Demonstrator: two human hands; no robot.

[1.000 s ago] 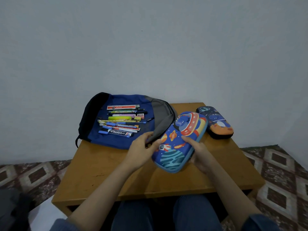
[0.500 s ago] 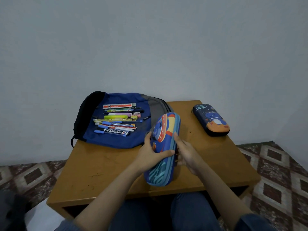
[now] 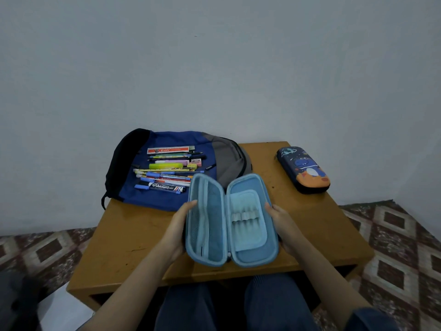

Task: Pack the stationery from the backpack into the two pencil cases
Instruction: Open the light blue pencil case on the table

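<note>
A light blue pencil case [image 3: 230, 220] is spread open above the near part of the table, its empty inside facing me. My left hand [image 3: 177, 228] grips its left half, which has a mesh pocket. My right hand [image 3: 282, 225] grips its right half, which has elastic loops. Behind it a blue and grey backpack [image 3: 176, 199] lies flat on the table. Several pens, markers, highlighters and erasers [image 3: 169, 169] are laid out on the backpack. A second, dark blue pencil case [image 3: 303, 169] with a dinosaur print lies zipped at the far right of the table.
The wooden table [image 3: 133, 237] stands against a pale wall. Patterned floor tiles [image 3: 403, 244] surround it. My knees in dark trousers [image 3: 238, 304] are under the table's near edge.
The rocket-print pencil case was turned on edge and then opened flat. Both hands moved from its closed shell to its two open halves.
</note>
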